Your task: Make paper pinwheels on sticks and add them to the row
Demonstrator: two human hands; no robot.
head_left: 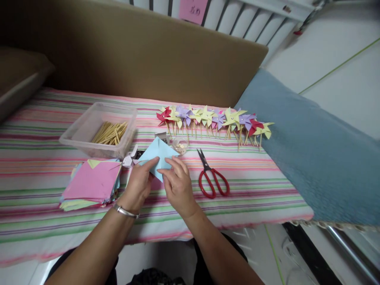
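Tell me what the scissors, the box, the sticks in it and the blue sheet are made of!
Scissors: dark metal blades, probably steel; smooth red handles, perhaps plastic-coated.
Box: likely plastic, as it's cloudy and see-through.
Sticks: plain, pale tan, so wood or bamboo; I can't tell which.
Blue sheet: probably matte paper, being thin and flat with crease lines.

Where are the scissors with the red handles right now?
In the head view, the scissors lie on the striped cloth, just right of the right hand and below the pinwheels.
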